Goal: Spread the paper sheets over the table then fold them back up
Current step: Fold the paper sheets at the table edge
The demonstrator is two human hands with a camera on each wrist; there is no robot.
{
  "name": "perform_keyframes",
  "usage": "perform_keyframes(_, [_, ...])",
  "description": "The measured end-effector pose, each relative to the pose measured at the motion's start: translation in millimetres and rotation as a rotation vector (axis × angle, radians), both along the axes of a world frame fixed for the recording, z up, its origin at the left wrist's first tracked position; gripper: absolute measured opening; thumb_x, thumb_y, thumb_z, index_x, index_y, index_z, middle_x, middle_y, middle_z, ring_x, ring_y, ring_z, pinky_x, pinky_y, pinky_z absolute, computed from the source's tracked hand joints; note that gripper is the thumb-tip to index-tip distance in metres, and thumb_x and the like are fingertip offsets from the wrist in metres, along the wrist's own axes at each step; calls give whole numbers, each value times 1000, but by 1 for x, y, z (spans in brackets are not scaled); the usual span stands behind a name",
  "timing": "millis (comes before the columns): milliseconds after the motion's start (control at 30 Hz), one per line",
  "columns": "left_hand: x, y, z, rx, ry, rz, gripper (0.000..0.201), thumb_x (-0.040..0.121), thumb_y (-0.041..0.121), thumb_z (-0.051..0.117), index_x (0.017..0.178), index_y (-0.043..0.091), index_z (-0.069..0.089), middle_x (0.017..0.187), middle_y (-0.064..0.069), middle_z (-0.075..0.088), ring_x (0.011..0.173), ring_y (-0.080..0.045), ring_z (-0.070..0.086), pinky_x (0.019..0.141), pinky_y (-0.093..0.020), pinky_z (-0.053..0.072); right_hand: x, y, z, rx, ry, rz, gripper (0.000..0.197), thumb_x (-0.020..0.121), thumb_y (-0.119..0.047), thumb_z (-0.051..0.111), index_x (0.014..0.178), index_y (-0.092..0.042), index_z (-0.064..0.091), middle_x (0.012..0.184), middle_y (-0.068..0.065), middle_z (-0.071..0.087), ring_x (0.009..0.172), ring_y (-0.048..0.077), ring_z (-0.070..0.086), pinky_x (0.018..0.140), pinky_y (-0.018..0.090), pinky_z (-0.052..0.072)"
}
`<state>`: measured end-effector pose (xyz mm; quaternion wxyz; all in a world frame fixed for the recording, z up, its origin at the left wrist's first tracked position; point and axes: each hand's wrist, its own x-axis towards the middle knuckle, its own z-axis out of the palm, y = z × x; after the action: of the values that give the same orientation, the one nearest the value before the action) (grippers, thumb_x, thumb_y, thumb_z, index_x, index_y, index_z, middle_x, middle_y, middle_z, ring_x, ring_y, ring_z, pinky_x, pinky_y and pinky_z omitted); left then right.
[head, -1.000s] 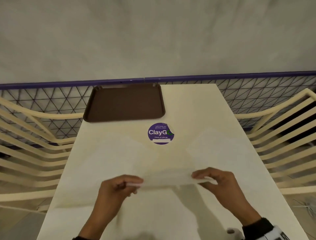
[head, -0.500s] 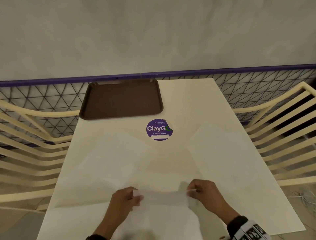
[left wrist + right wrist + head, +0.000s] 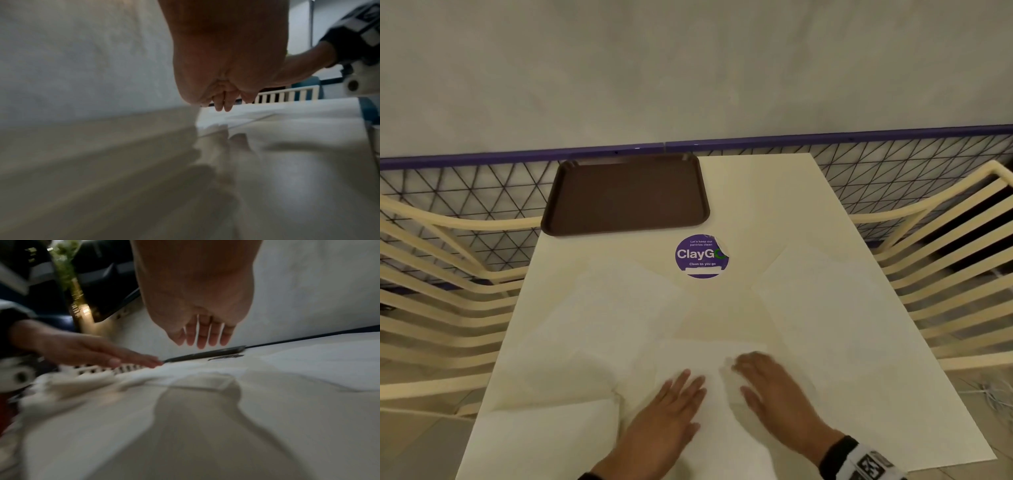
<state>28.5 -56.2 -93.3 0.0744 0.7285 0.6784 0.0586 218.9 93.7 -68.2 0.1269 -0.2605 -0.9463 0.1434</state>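
Three thin white paper sheets lie on the cream table (image 3: pixel 763 205): a left sheet (image 3: pixel 602 325), a right sheet (image 3: pixel 825 308) and a near middle sheet (image 3: pixel 709 356) under my hands. My left hand (image 3: pixel 681 387) is flat, palm down, with straight fingers over the middle sheet. Just to its right, my right hand (image 3: pixel 753 370) is flat in the same way. Neither hand holds anything. In the wrist views, the left hand's fingers (image 3: pixel 223 104) and the right hand's fingers (image 3: pixel 203 339) are stretched out just above the paper. I cannot tell whether they touch it.
An empty brown tray (image 3: pixel 626 195) sits at the far left of the table. A round purple ClayGo sticker (image 3: pixel 701 256) lies just in front of it. Slatted cream benches flank the table on the left (image 3: pixel 431 308) and right (image 3: pixel 945 274). A mesh fence (image 3: pixel 876 164) runs behind.
Both hands were pinching the middle sheet's edge, lifted off the table. They drew closer together, laid it down and let go, and now lie flat with straight fingers.
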Motion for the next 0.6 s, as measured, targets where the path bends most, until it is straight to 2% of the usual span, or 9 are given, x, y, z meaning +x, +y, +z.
perform_keyframes(67, [0, 2, -21, -165, 63, -105, 75, 82, 48, 32, 148, 13, 20, 158, -5, 3, 145, -23, -6, 112, -31, 4, -2, -19, -21, 57, -188, 204, 46, 99, -45, 21, 137, -27, 39, 135, -7, 52, 128, 12, 44, 104, 23, 29])
perform_keyframes(133, [3, -1, -35, -169, 84, -108, 87, 79, 50, 32, 148, 8, 0, 157, -8, -9, 145, -26, -9, 113, -32, 0, -4, -30, -38, 46, -356, 282, 65, 96, -57, 20, 148, -17, 19, 151, 2, 32, 140, 18, 22, 110, 29, 17])
perform_keyframes(267, [-1, -10, -39, -163, 59, -30, 83, 82, 46, 28, 148, 9, -5, 157, -6, -10, 145, -23, -10, 114, -32, -3, 13, -25, -49, 61, -405, 274, 68, 95, -59, 22, 147, -18, 7, 156, 2, 1, 142, 14, 9, 112, 32, 7])
perform_keyframes(367, [-13, -22, -42, -77, 105, 61, 56, 100, 38, 0, 148, 10, -5, 158, -3, -10, 145, -20, -10, 115, -31, -5, 40, -5, -41, -44, -468, 207, 57, 97, -55, 20, 147, -27, 21, 158, -6, -2, 144, 7, 4, 112, 30, 9])
perform_keyframes(433, [-23, -30, -41, -51, 133, 149, 56, 100, 34, -5, 149, 12, 9, 158, -3, -5, 145, -20, -9, 116, -32, -5, 55, 5, -33, -84, -507, 127, 52, 98, -52, 17, 139, -28, 37, 156, -12, 13, 143, 4, 7, 111, 27, 10])
perform_keyframes(467, [-26, -31, -37, -23, 128, 184, 61, 99, 35, -3, 144, 14, 31, 158, -4, 5, 146, -21, -5, 116, -33, -5, 58, 6, -30, -94, -518, 96, 51, 98, -51, 16, 134, -27, 44, 151, -14, 26, 142, 5, 14, 111, 26, 10])
perform_keyframes(500, [-26, -29, -31, 20, 141, 189, 68, 99, 38, -1, 126, 16, 58, 153, -6, 26, 146, -21, 5, 116, -33, -3, 60, 6, -27, -96, -515, 78, 53, 99, -49, 14, 130, -26, 51, 145, -14, 39, 139, 6, 25, 111, 25, 11])
perform_keyframes(533, [-26, -22, -21, 43, 141, 200, 75, 99, 41, 2, 98, 18, 73, 139, -8, 50, 142, -23, 24, 116, -34, 3, 59, 5, -27, -87, -497, 80, 55, 99, -46, 13, 123, -25, 58, 137, -12, 50, 132, 6, 39, 110, 24, 13])
perform_keyframes(600, [-30, 2, 1, 11, 149, 193, 63, 96, 49, 28, 65, 18, 72, 105, -5, 71, 117, -25, 58, 109, -34, 19, 50, 3, -28, -11, -427, 104, 58, 100, -35, 14, 106, -23, 70, 120, -10, 64, 112, 8, 60, 105, 24, 21])
